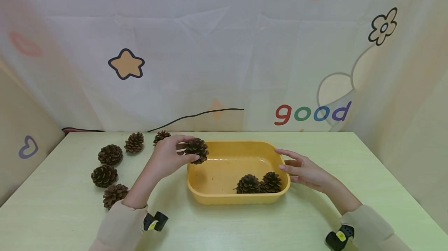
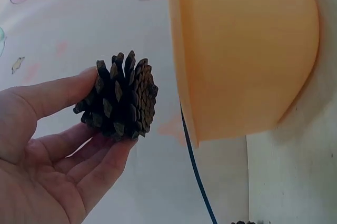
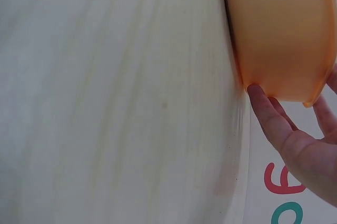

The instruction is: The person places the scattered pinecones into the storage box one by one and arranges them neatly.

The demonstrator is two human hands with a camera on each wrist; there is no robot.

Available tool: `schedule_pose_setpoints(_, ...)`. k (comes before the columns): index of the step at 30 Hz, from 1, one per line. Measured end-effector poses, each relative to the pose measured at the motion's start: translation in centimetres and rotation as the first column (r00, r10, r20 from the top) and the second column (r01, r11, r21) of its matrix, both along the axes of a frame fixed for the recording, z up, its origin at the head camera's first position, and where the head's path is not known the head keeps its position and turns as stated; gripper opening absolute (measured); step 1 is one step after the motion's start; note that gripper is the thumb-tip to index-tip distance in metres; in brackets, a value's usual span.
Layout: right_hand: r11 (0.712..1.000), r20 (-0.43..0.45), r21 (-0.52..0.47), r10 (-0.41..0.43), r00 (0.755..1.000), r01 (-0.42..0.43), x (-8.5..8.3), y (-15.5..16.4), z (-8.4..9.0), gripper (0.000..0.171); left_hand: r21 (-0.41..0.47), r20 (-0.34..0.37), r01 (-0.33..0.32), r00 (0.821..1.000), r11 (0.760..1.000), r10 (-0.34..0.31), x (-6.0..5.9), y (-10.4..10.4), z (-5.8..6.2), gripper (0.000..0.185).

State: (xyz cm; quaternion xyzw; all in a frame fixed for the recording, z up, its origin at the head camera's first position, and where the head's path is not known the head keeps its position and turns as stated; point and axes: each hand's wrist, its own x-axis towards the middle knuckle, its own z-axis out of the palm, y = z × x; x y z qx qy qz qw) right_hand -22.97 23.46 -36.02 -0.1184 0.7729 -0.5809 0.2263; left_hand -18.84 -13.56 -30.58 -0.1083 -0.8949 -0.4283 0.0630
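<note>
— Sleeves fill the bottom of the head view, one at lower left, one at lower right. What do the hands do above them?

— Left of centre, the left hand (image 1: pixel 167 157) pinches a cone (image 1: pixel 196 150) between thumb and fingers, over the left rim of the tray (image 1: pixel 224 198). Right of centre, the right hand (image 1: pixel 303 170) lies with straight fingers against the tray's right end.

— And inside the tray?

— Two cones (image 1: pixel 259 183) sit side by side, touching, at its lower right. Five loose cones (image 1: pixel 111 168) lie on the table (image 1: pixel 367 173) at centre left, well apart from the tray.

— Left wrist view?

— Lower left, the left hand (image 2: pixel 39 155) clamps the cone (image 2: pixel 118 98) at centre; the thumb presses its top and the fingers cup it from below. The tray wall (image 2: pixel 247 50) fills the upper right, just beside the cone, not touching.

— Right wrist view?

— Lower right, the right hand (image 3: pixel 303 150) has straight fingers, one fingertip touching the tray (image 3: pixel 281 29) at its lower edge, upper right of the frame.
</note>
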Motion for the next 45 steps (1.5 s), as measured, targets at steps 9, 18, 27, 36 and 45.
schedule_pose_setpoints(9, 1.0, -0.002, -0.004, 0.01, 1.0, -0.01, -0.1, 0.0, -0.1, 0.07, 0.035, 0.031, 0.093, 0.995, 0.995, -0.095, 0.2, 1.3, -0.9, 0.041)
schedule_pose_setpoints(18, 1.0, 0.002, 0.006, -0.002, 1.0, 0.002, -0.1, 0.1, -0.1, 0.071, -0.002, 0.027, 0.133, 0.991, 0.991, -0.133, 0.1, 2.5, -2.0, 0.041)
schedule_pose_setpoints(27, 1.0, -0.003, 0.013, -0.004, 1.0, 0.004, -0.1, 0.1, -0.2, 0.071, -0.094, 0.045, 0.187, 0.982, 0.978, -0.183, 0.1, 3.8, -3.6, 0.041)
schedule_pose_setpoints(36, 1.0, 0.0, 0.019, -0.009, 1.0, 0.009, -0.1, 0.0, -0.1, 0.071, -0.166, 0.03, 0.255, 0.967, 0.953, -0.254, 0.3, 4.8, -4.4, 0.042)
schedule_pose_setpoints(45, 1.0, 0.003, 0.013, -0.006, 1.0, 0.006, -0.1, 0.1, -0.1, 0.071, -0.25, 0.021, 0.279, 0.959, 0.927, -0.283, 0.7, 5.7, -4.8, 0.043)
